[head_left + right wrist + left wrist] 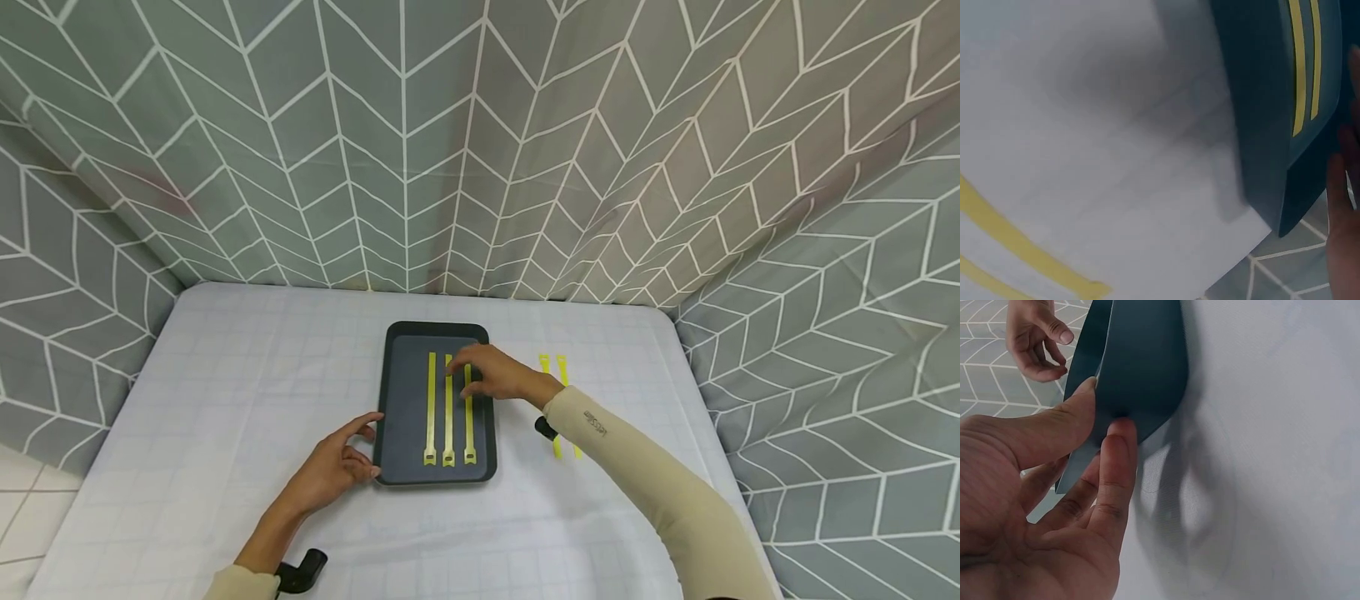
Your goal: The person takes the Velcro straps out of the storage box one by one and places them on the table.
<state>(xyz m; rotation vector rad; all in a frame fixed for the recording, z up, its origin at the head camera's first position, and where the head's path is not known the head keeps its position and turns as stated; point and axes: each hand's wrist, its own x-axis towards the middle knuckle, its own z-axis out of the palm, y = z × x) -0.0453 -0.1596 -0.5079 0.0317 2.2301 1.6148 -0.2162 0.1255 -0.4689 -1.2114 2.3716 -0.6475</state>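
Here we list: one right hand (495, 373), reaching in from the right above the tray, thumb and forefinger parted, nothing seen between them; one left hand (333, 467), lower left of centre, fingers bent, gripping the left edge of a dark tray (401, 400). In the left wrist view alone we find fingertips against the tray's outer wall; the right wrist view gives us only part of its hand. Three yellow straps (448, 425) lie side by side in the tray, mid-frame, long axes running top to bottom, slotted heads downward. Two loose straps (563, 371), right of the tray, point their heads upward.
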